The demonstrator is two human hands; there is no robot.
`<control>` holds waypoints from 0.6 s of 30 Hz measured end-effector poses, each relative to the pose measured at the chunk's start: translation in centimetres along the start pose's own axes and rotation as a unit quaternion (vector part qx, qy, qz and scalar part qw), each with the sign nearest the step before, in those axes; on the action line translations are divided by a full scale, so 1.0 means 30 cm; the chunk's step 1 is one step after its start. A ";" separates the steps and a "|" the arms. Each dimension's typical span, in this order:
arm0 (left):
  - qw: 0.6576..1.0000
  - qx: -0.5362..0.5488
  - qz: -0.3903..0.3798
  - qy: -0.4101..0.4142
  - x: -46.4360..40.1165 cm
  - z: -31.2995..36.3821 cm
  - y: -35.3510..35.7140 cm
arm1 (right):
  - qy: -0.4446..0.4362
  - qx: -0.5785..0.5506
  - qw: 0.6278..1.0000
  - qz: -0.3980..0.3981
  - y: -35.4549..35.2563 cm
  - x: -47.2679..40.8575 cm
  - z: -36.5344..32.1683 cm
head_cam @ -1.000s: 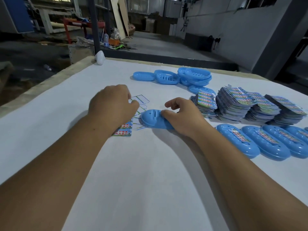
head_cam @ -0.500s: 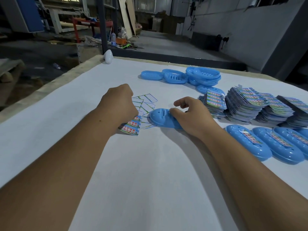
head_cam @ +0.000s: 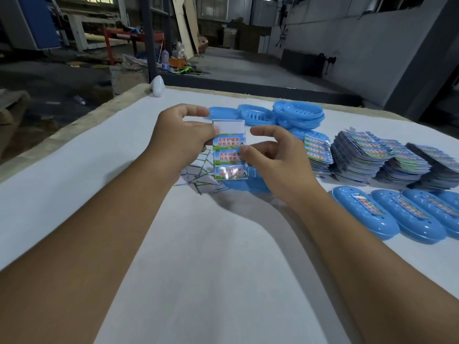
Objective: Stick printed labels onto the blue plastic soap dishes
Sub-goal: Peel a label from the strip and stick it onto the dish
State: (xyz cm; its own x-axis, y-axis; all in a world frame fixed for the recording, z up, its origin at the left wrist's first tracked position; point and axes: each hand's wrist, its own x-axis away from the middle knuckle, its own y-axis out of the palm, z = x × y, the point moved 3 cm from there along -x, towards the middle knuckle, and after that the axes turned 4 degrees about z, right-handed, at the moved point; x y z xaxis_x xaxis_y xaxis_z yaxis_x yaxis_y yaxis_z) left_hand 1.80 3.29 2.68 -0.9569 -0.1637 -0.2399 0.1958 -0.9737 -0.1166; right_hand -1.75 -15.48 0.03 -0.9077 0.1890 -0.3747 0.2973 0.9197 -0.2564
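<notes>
Head view shows the left hand (head_cam: 183,137) holding a label sheet (head_cam: 229,151) upright above the worktop (head_cam: 223,269), its thumb and fingers pinching the sheet's left edge. Three printed labels remain on that sheet; the top slot is blank white, so one label appears already used. The right hand (head_cam: 270,157) pinches at the right edge of the sheet with thumb and forefinger, apparently starting to peel the next label, while its other fingers spread loosely.

Directly beneath the sheet lies an unlabelled soap dish (head_cam: 250,183), partly hidden by the right hand, beside a litter of spent backing strips (head_cam: 198,178).

As for progress: a row of labelled dishes (head_cam: 365,214) sits at the right edge of the worktop, each with a label on its lid, so a fair batch looks finished. Much is left, judging by the pile of bare dishes (head_cam: 298,115) at the far side and the tall stacks of label sheets (head_cam: 360,155) just beyond the finished row. The present dish has no label visible on it.
</notes>
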 end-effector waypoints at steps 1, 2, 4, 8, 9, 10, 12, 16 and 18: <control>1.000 -0.001 -0.006 -0.001 0.002 -0.003 0.006 | 0.009 -0.012 1.000 -0.001 0.000 0.000 0.002; 1.000 -0.006 -0.012 0.000 0.003 -0.005 0.011 | 0.014 -0.021 1.000 0.005 -0.001 -0.002 0.003; 1.000 -0.019 -0.023 0.005 0.007 -0.009 0.019 | 0.021 -0.040 0.999 0.024 -0.008 -0.005 0.005; 0.997 -0.063 -0.034 0.020 0.017 -0.007 0.026 | 0.025 -0.041 0.998 0.044 -0.018 -0.013 0.013; 0.996 -0.072 -0.039 0.023 0.020 -0.005 0.027 | 0.023 -0.036 0.998 0.045 -0.019 -0.014 0.015; 0.996 -0.079 -0.045 0.025 0.022 -0.004 0.029 | 0.022 -0.033 0.998 0.046 -0.019 -0.016 0.017; 0.994 -0.090 -0.053 0.028 0.025 -0.003 0.027 | 0.023 -0.027 0.998 0.043 -0.018 -0.017 0.021; 0.993 -0.096 -0.059 0.035 0.026 0.000 0.019 | 0.023 -0.016 0.999 0.036 -0.019 -0.019 0.026; 0.992 -0.098 -0.065 0.042 0.027 0.002 0.023 | 0.024 -0.015 0.999 0.037 -0.021 -0.020 0.026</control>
State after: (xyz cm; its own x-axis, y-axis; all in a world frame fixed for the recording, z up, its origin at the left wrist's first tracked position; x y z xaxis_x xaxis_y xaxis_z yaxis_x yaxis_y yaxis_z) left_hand 1.15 2.46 2.45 -0.9573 -0.0174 -0.2886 0.1178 -0.9351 -0.3343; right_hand -1.17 -16.44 -0.28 -0.8970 0.2732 -0.3474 0.3560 0.9124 -0.2018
